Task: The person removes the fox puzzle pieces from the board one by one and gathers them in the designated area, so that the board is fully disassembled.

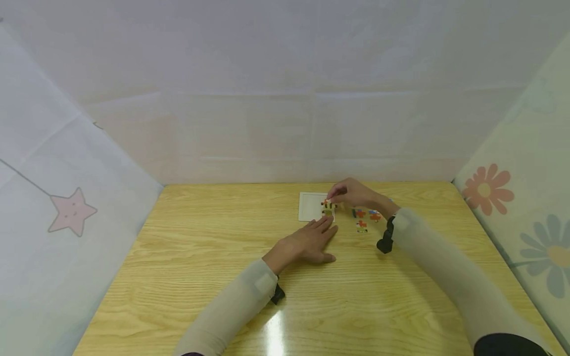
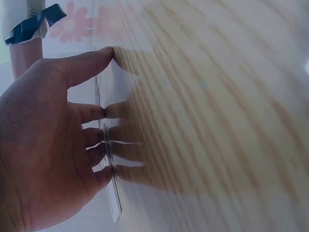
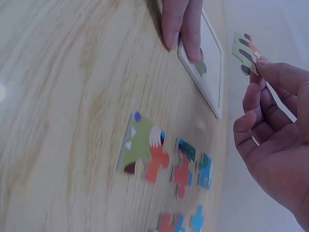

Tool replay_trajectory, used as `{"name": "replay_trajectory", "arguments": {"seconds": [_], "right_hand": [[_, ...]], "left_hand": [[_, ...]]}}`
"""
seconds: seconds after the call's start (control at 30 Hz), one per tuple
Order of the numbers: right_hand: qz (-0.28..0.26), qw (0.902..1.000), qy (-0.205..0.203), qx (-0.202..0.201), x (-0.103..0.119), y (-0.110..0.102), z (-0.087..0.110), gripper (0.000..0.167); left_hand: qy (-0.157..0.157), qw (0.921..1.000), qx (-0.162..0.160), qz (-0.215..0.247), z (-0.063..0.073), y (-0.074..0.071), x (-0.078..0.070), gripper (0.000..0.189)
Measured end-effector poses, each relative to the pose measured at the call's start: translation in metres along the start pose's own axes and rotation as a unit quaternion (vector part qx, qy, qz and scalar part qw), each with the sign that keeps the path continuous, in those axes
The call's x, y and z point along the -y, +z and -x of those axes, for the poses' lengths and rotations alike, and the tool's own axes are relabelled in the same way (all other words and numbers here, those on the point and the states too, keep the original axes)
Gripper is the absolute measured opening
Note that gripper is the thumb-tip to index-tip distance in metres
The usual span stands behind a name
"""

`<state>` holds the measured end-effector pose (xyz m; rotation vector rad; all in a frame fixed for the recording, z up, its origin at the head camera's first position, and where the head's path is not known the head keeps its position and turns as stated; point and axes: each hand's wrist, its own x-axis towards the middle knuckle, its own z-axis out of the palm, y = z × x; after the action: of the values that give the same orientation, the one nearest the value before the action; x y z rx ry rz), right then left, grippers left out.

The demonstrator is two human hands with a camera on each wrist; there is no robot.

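A white puzzle tray [image 1: 307, 207] lies toward the back of the wooden table. My left hand [image 1: 310, 242] is spread palm down at its near edge. In the right wrist view, straight fingers [image 3: 193, 36] of that hand rest on a green puzzle piece [image 3: 201, 66] inside the tray, covering much of it. Between thumb and fingertips my right hand [image 1: 354, 193] pinches another puzzle piece [image 3: 245, 50], green with dark shapes and some orange. That piece is raised and tilted over the tray's right side.
Right of the tray lie several loose pieces, among them a green and orange corner piece [image 3: 145, 150], an orange and dark green one [image 3: 183, 166] and a blue one [image 3: 204, 171]. A pale cloth wall [image 1: 249, 138] rises behind the table [image 1: 200, 257].
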<state>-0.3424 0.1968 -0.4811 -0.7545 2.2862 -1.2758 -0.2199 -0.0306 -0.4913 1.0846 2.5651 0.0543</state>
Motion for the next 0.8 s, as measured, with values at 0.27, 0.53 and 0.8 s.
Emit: {"name": "replay_trajectory", "arguments": {"seconds": [0.27, 0.53, 0.8], "right_hand": [[-0.006, 0.9999, -0.006, 0.009, 0.001, -0.009, 0.017, 0.017], [-0.004, 0.9999, 0.011, 0.011, -0.005, -0.017, 0.036, 0.018], [0.011, 0.9998, -0.003, 0.016, -0.012, -0.023, 0.058, 0.019]], "left_hand": [[-0.003, 1.0, 0.003, 0.0, -0.001, 0.0, -0.001, 0.09], [-0.007, 1.0, 0.001, -0.002, -0.002, -0.001, -0.003, 0.091], [-0.01, 0.9999, -0.001, -0.006, 0.0, -0.002, -0.002, 0.091]]}}
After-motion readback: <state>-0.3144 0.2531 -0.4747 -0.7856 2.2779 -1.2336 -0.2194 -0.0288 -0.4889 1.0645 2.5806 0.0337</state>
